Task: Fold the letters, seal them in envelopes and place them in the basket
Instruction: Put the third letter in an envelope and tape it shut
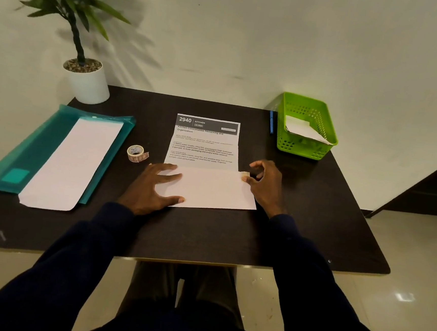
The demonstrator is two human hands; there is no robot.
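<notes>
A printed letter [205,148] lies in the middle of the dark table, its near third folded up over the text as a blank white flap [211,188]. My left hand [154,186] lies flat with spread fingers on the flap's left part. My right hand [265,181] pinches the flap's right top corner between thumb and fingertips. A long white envelope [71,164] rests on a teal plastic folder [42,139] at the left. The green basket [326,127] at the back right holds white paper.
A roll of tape [137,153] sits just left of the letter. A blue pen [271,122] lies beside the basket. A potted plant [87,80] stands at the back left corner. The table's near edge [177,259] is close to my lap.
</notes>
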